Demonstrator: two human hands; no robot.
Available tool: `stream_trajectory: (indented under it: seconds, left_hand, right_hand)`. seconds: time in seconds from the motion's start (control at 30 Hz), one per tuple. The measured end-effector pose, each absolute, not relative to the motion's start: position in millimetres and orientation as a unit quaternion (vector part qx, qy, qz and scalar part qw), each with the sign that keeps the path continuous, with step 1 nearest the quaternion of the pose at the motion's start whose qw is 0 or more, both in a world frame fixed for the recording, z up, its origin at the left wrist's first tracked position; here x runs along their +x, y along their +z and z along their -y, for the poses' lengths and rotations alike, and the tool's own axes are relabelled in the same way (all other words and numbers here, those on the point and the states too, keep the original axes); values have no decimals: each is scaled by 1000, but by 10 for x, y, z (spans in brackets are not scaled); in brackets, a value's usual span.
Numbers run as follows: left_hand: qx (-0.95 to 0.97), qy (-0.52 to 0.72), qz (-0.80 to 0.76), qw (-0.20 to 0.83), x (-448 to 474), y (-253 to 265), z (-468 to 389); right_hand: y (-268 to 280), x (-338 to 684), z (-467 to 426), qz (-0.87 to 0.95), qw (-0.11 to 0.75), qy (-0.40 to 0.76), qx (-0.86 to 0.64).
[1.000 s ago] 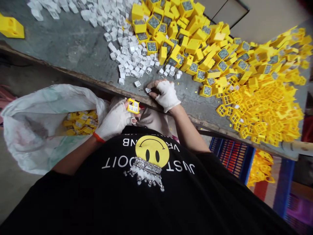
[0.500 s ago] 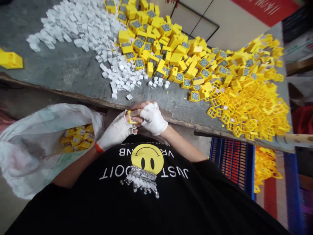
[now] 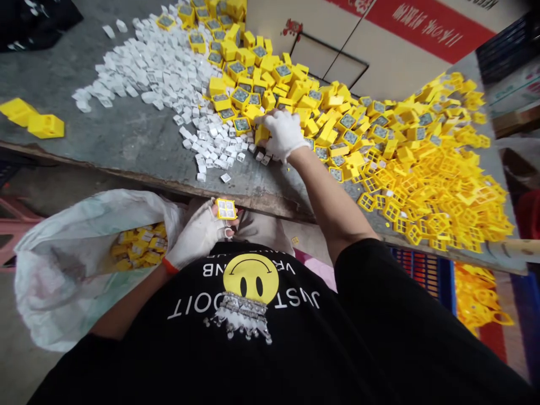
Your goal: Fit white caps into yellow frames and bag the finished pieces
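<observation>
Near the table's front edge, my left hand (image 3: 200,228), in a white fingerless glove, is closed on a yellow square block (image 3: 226,208) with several white caps set in its yellow frame. My right hand (image 3: 282,134), gloved alike, reaches over the pile of yellow blocks (image 3: 304,101). Its fingers curl down around a yellow block (image 3: 261,135) at the pile's near edge; the fingertips are partly hidden. Just left of that hand spreads a heap of loose white caps (image 3: 156,73).
Yellow grid frames (image 3: 447,191) are heaped on the table's right. Two yellow blocks (image 3: 46,126) lie at the left. A white plastic bag (image 3: 54,247) holding finished-looking blocks stands below the edge. A cardboard box (image 3: 392,56) backs the pile; a blue crate (image 3: 426,273) sits lower right.
My right hand has left the block in my left hand and moved forward to the yellow pile. My left hand still holds its block, whose white-capped face now shows.
</observation>
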State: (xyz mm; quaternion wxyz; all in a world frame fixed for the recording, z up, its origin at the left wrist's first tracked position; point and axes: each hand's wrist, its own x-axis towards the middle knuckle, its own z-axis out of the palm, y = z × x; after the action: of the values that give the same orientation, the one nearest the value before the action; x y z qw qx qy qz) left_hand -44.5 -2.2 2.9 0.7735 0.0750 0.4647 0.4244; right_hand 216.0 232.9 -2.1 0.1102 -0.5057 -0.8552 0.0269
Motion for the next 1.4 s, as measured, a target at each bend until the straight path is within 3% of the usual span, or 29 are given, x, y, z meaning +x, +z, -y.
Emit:
stream_trajectory:
  seconds: [0.13,0.23,0.4,0.53,0.67,0.9,1.23,1.4]
  left_hand:
    - [77,425,-467,772,-439,42,-8]
    - [96,429,-449,778,-385,1,-35]
    - [123,421,-427,791,-231,-26,-37]
    - [139,431,-433,780,-180,23,-4]
    - [146,439,-451,763,-197,86,23]
    - [121,434,-439,777,-204,89,46]
    - [89,441,-434,781,-202,79,81]
    - [106,455,-447,763,-179,78,108]
  right_hand:
    - [19,2592,-1501,822,178,161,-516]
    - [-46,2843,-963,809,132,236,-521]
    - [5,2747,-664,771,-4,169,-614]
    - [79,2390,-632,748,-50,105,-654]
    - [30,2251,-630,775,-4,104,-623]
    - [215,2417,-440,852,166,216,-448]
    - [268,2205,-420,873,172,248,-382]
    - [233,2186,-384,883,129,217,-394]
